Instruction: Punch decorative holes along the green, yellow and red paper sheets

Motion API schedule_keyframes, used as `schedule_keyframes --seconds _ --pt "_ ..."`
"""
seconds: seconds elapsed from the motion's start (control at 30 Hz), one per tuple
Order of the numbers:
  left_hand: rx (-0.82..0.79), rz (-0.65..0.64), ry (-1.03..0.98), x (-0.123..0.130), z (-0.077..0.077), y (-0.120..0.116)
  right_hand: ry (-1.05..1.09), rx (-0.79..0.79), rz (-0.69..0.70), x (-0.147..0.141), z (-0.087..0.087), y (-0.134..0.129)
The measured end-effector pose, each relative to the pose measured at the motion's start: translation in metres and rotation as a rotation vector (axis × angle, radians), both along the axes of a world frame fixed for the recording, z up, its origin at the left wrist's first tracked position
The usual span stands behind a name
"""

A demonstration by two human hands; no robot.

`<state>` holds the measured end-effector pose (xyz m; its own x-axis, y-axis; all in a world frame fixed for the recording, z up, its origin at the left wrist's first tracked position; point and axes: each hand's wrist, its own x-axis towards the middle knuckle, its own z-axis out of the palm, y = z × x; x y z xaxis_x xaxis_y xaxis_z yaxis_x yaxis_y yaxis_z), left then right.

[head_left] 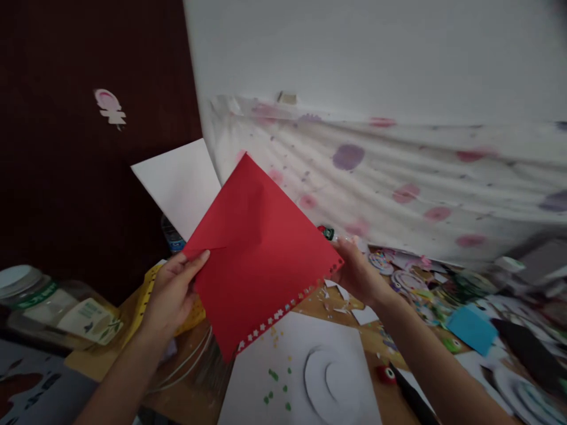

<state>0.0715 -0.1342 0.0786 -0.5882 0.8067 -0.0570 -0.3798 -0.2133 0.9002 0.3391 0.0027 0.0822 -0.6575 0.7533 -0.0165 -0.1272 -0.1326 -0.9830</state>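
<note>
A red sheet of paper [261,254] is held up, tilted, over the table. Along its lower edge runs a row of small star-shaped punched holes. My left hand [177,283] pinches its left corner, thumb on top and fingers behind. At the right corner is my right hand [354,265], closed on the edge with its fingertips hidden behind the paper. Below lies a white sheet [252,407] with green and yellow bits and white curved paper shapes [330,383] on it. Another white sheet [181,183] shows behind the red one; what supports it is hidden.
Left stand a green-labelled plastic jar [66,310], a bottle [172,236] and a yellow dotted item [190,316]. Paper scraps, a blue paper piece [473,329] and a small red item [386,373] clutter the right. A spotted cloth [398,183] hangs behind.
</note>
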Motion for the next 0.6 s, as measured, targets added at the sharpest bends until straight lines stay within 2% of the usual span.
schedule_keyframes --seconds 0.07,0.17,0.27,0.43,0.53,0.6 --pt "0.033 -0.063 0.020 0.014 -0.003 0.003 -0.099 0.046 0.062 0.011 0.013 -0.020" --pt "0.085 -0.128 0.037 0.028 -0.008 0.006 -0.241 0.173 0.107 0.030 0.015 -0.046" --pt "0.091 -0.165 0.006 0.037 -0.011 0.006 -0.297 0.279 0.003 0.050 0.008 -0.070" --pt "0.018 -0.030 -0.052 0.055 -0.008 0.007 -0.373 0.353 -0.132 0.079 0.005 -0.122" --pt "-0.070 -0.044 0.064 0.068 -0.008 0.006 -0.410 0.343 -0.251 0.098 0.008 -0.159" --pt "-0.063 -0.059 0.199 0.079 -0.007 -0.001 -0.451 0.363 -0.391 0.117 0.010 -0.186"
